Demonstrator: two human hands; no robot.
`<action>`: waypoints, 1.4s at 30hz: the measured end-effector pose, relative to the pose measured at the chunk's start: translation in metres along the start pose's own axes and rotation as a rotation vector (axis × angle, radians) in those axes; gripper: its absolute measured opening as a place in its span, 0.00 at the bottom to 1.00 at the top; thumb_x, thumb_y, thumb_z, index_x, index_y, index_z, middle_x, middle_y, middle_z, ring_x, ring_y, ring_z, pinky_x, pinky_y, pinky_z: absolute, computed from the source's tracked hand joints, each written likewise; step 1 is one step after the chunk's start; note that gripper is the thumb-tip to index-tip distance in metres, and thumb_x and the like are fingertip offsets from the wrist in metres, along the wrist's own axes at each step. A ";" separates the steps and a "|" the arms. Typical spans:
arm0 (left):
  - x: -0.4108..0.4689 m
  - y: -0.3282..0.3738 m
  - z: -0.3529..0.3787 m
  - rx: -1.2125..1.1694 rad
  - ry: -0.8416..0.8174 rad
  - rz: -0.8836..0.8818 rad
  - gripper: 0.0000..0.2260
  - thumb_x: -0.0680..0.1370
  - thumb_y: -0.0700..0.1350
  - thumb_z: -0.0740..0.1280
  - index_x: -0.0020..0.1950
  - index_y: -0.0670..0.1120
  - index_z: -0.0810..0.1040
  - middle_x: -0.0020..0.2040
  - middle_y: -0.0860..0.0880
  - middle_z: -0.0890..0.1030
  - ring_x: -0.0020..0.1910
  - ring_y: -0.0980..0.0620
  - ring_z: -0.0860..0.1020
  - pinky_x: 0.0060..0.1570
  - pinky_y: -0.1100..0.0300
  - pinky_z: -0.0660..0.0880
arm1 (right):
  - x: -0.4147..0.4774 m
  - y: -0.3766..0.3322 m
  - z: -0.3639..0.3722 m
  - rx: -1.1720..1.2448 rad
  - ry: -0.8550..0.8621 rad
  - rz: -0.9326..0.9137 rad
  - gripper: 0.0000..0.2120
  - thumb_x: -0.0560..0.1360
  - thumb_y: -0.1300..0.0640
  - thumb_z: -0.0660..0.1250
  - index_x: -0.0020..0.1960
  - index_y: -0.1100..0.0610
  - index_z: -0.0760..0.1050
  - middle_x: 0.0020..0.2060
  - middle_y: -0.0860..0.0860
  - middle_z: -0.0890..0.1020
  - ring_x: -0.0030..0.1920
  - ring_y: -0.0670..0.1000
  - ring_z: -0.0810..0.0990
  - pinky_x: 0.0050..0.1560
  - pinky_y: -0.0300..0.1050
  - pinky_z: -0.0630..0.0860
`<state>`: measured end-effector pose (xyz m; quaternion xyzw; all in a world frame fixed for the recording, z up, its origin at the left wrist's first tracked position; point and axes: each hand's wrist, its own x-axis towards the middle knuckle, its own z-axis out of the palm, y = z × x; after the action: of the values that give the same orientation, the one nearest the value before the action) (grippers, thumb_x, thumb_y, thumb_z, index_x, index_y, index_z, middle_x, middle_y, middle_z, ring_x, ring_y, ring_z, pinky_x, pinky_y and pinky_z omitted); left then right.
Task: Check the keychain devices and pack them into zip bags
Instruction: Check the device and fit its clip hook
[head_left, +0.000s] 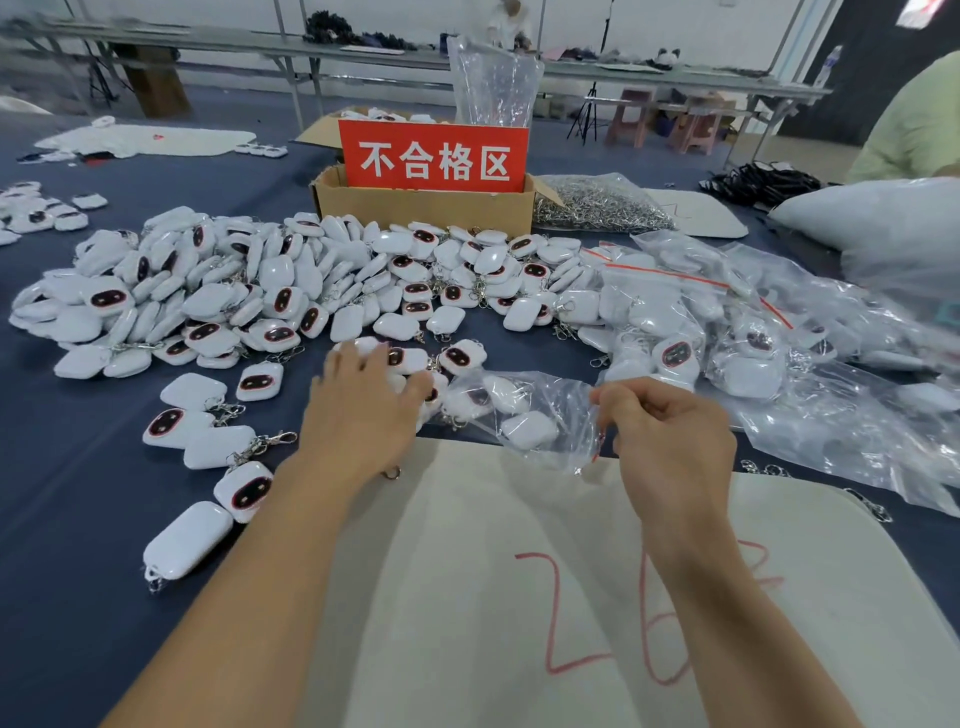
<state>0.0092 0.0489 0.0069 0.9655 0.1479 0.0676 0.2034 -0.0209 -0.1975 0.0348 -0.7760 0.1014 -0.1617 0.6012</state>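
The left hand (371, 400) lies palm down with fingers spread over a few loose white keychain devices (457, 359), covering them but not visibly gripping any. The right hand (670, 431) pinches the mouth of a clear zip bag (530, 410), which already holds several devices. The bag lies on its side between the hands, its long axis running left to right and its closed end just beside the left hand's fingertips. Beyond, toward the far edge of the worktop (78, 493), the main heap of devices (234, 280) spreads before a cardboard box (426, 205) bearing a red sign (434, 158).
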 end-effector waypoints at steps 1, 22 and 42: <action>-0.002 0.001 0.003 -0.021 -0.067 0.044 0.29 0.83 0.63 0.56 0.80 0.50 0.64 0.82 0.43 0.60 0.81 0.44 0.57 0.77 0.41 0.59 | 0.000 0.000 0.001 0.003 0.002 -0.008 0.07 0.69 0.49 0.68 0.40 0.43 0.85 0.31 0.51 0.82 0.29 0.45 0.72 0.38 0.49 0.79; -0.003 0.012 -0.003 -0.369 0.074 0.044 0.20 0.76 0.42 0.71 0.67 0.55 0.80 0.51 0.56 0.78 0.53 0.53 0.77 0.52 0.61 0.70 | -0.019 -0.001 0.005 -0.801 -0.450 -0.301 0.17 0.77 0.46 0.68 0.66 0.41 0.77 0.68 0.42 0.73 0.70 0.51 0.70 0.65 0.53 0.64; -0.060 0.071 0.006 -0.750 0.196 0.611 0.18 0.73 0.32 0.74 0.56 0.52 0.88 0.57 0.61 0.86 0.60 0.64 0.81 0.62 0.68 0.74 | -0.014 -0.014 0.002 0.466 -0.418 0.182 0.11 0.83 0.60 0.66 0.46 0.58 0.86 0.39 0.57 0.87 0.34 0.53 0.83 0.38 0.43 0.82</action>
<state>-0.0285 -0.0338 0.0266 0.8142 -0.1583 0.2631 0.4928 -0.0334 -0.1875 0.0466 -0.6218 0.0050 0.0368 0.7823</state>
